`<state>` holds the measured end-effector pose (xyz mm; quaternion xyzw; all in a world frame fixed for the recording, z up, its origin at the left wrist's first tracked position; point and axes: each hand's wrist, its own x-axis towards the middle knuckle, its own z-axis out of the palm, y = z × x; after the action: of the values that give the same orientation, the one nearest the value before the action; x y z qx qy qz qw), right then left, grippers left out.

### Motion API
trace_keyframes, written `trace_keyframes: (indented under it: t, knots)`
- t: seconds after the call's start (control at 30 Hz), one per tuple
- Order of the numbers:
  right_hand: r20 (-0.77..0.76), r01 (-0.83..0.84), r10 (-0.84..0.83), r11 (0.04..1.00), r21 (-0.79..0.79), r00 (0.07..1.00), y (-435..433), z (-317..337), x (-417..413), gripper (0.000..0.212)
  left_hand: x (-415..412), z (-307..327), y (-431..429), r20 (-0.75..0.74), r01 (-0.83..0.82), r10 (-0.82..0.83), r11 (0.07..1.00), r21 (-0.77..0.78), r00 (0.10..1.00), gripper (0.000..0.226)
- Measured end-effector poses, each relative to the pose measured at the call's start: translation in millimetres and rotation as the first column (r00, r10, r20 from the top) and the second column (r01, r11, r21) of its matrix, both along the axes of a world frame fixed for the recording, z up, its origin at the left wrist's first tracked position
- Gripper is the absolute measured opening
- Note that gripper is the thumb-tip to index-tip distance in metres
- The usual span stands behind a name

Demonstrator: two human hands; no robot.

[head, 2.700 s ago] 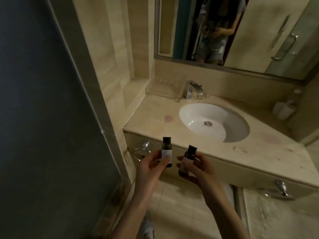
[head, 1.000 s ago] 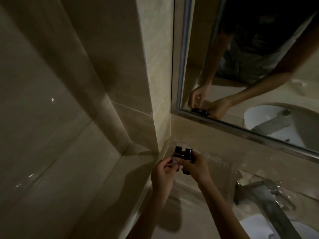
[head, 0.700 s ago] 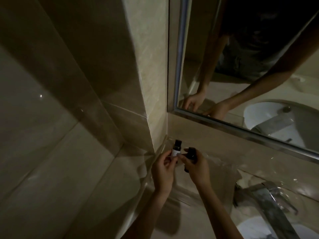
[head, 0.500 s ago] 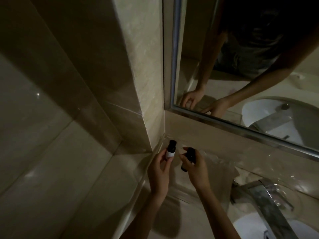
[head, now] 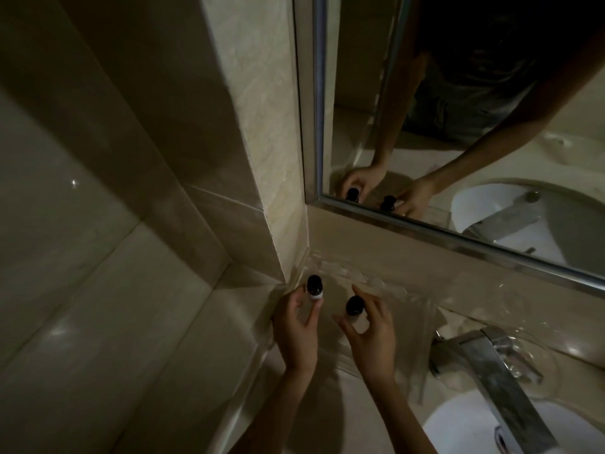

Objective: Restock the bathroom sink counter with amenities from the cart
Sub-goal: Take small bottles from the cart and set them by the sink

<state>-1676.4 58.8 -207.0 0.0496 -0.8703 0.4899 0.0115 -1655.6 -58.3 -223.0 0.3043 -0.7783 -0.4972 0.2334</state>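
Note:
Two small dark amenity bottles with black caps stand upright in a clear acrylic tray [head: 419, 326] in the counter's back left corner, below the mirror. My left hand [head: 294, 326] pinches the left bottle [head: 315, 287] by its pale lower part between thumb and fingers. My right hand [head: 371, 335] curls its thumb and fingers round the right bottle [head: 354, 306], whose body is mostly hidden behind them. The bottles stand a short gap apart, and the mirror reflects both of them with my hands.
A chrome faucet [head: 491, 368] juts out at the lower right over the white sink basin [head: 458, 430]. The framed mirror [head: 458, 142] runs above the backsplash. Tiled walls close the corner on the left, with a low ledge [head: 147, 322] beside the counter.
I came up to the counter from a step away. Both hands lowered the bottles from chest height into the tray and moved them slightly apart; they now stand upright.

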Motion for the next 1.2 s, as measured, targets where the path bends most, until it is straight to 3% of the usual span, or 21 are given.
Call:
trace_keyframes:
  t: [0.07, 0.2, 0.6, 0.73, 0.9, 1.07, 1.2]
  knots:
    - [0.020, 0.022, -0.021, 0.999, -0.042, 1.000, 1, 0, 3, 0.063, -3, 2, 4, -0.023, -0.037, 0.038, 0.999, 0.015, 0.999, 0.030]
    - [0.053, 0.109, -0.102, 0.983, -0.149, 0.993, 2, -1, 5, 0.046, -14, 3, 6, -0.004, -0.089, 0.089, 0.996, 0.016, 0.996, 0.022]
    - [0.019, 0.121, -0.119, 0.981, -0.155, 0.993, 2, -7, -2, 0.044, -74, 8, 13, -0.037, -0.160, 0.157, 0.980, -0.120, 0.987, 0.017]
    - [0.047, 0.125, -0.119, 0.980, -0.156, 0.992, 2, -5, -4, 0.041, -88, 8, 16, -0.042, -0.266, 0.267, 0.963, 0.035, 0.963, 0.024]
    - [0.063, 0.114, -0.104, 0.975, -0.192, 0.993, 3, -5, -3, 0.041, -74, 15, 30, -0.129, -0.236, 0.284, 0.924, 0.300, 0.950, 0.037]
    - [0.059, 0.132, -0.122, 0.972, -0.194, 0.991, 2, -5, -2, 0.045, -57, 17, 36, -0.054, -0.239, 0.321, 0.796, 0.557, 0.946, 0.026]
    - [0.064, 0.139, -0.128, 0.966, -0.217, 0.990, 1, -5, -3, 0.040, -68, 27, 30, -0.086, -0.154, 0.271, 0.749, 0.644, 0.959, 0.018]
